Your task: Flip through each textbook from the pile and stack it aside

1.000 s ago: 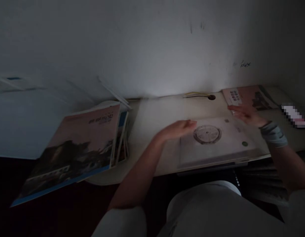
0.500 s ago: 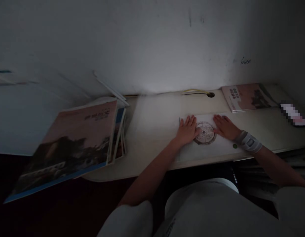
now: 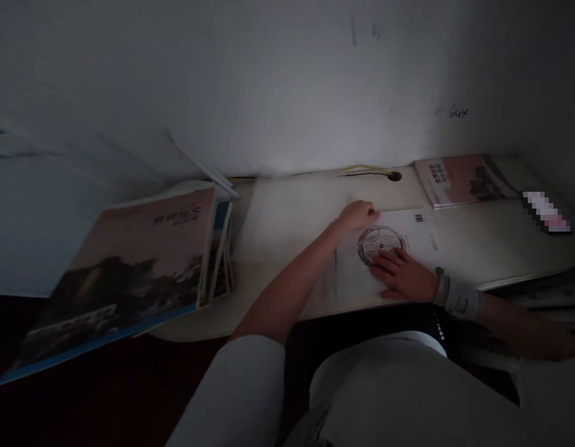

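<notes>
My left hand (image 3: 359,214) sits at the upper left edge of a white, rectangular paper booklet (image 3: 420,239), its fingers curled inward; whether they pinch that edge I cannot tell. My right hand (image 3: 403,277) lies palm down on the lower part, fingers spread apart and clamped on nothing, covering some of the round grey printed emblem (image 3: 379,239). The booklet rests flat by the near edge of the cream, smooth-topped desk (image 3: 495,245), barcode side up. With both hands on it, I judge my handling of it to be under way rather than finished: it is laid down and squared roughly to the edge, but not released. Farther out, a pink, thin paperback book (image 3: 467,180) lies flat at the back right, near a dark-edged slab-shaped phone (image 3: 546,211). At the left, untouched, is a stack of pink-and-blue, glossy-covered books (image 3: 143,242); what remains for those, I cannot tell.
</notes>
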Demonstrator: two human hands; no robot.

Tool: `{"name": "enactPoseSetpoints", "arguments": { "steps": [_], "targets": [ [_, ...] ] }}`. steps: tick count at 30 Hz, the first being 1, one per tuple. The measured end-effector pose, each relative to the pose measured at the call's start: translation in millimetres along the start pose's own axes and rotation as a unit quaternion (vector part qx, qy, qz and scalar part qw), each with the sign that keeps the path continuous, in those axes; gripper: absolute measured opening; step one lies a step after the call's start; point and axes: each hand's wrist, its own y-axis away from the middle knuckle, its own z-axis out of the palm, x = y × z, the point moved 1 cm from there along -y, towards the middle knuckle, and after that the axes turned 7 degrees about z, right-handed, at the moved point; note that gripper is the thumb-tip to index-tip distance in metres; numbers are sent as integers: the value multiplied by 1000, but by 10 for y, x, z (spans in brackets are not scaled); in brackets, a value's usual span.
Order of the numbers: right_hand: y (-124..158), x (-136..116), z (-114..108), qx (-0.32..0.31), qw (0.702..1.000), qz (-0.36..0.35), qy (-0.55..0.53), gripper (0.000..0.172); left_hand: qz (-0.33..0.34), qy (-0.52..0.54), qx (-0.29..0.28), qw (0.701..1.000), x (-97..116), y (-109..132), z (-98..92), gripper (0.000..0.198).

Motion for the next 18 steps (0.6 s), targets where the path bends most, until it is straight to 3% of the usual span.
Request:
{"name": "enactPoseSetpoints", "arguments": {
  "steps": [7, 11, 14, 16, 18],
  "targets": [
    [9, 23, 21, 104, 992, -60, 50, 34, 28, 17, -67, 997, -72, -231, -43, 31],
    [-12, -66, 37, 110, 989, -64, 77, 27, 11, -9, -47, 999, 122, -192, -105, 29],
    [-48, -81, 32, 80, 992, -63, 75, 27, 47, -39, 41, 997, 411, 160, -169, 36],
    [-80, -41, 6, 49, 996, -59, 54, 27, 129, -64, 138, 980, 617, 605, -154, 32],
    [-105, 27, -34, 14, 998, -53, 17, 27, 160, -60, 170, 971, 774, 1143, -24, 29]
  ]
}}
